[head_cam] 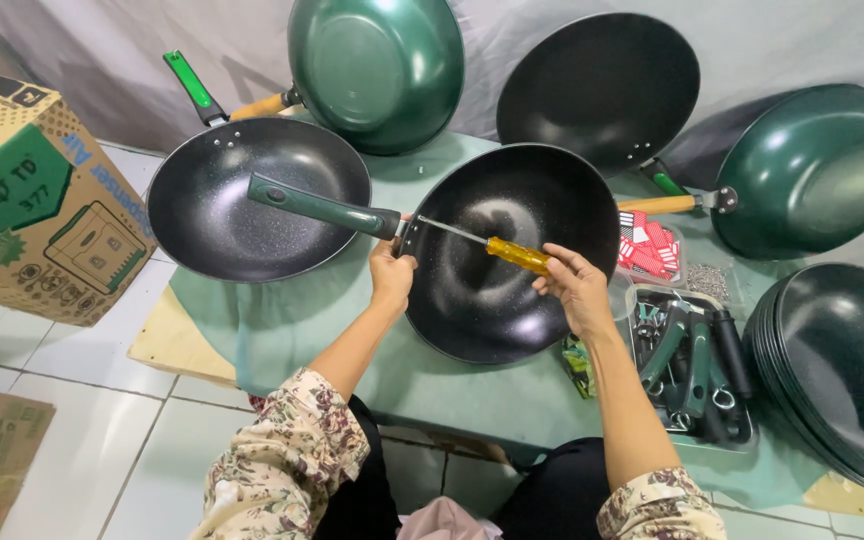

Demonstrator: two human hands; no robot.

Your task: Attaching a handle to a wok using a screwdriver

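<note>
A black speckled wok pan [512, 260] lies tilted toward me on a low green-covered table [292, 320]. Its dark green handle [317, 208] sticks out to the left. My left hand [392, 272] grips the pan's rim where the handle joins it. My right hand [572, 285] holds a screwdriver with a yellow handle [517, 254]; its metal shaft points left, with the tip at the handle joint inside the pan.
A second black pan [252, 195] lies to the left. Green-backed and black pans [377, 65] lean against the grey backdrop. A stack of pans [842, 360] sits at the right. A tray of handles and parts [692, 370] is beside my right arm. A cardboard box [32, 200] stands at the left.
</note>
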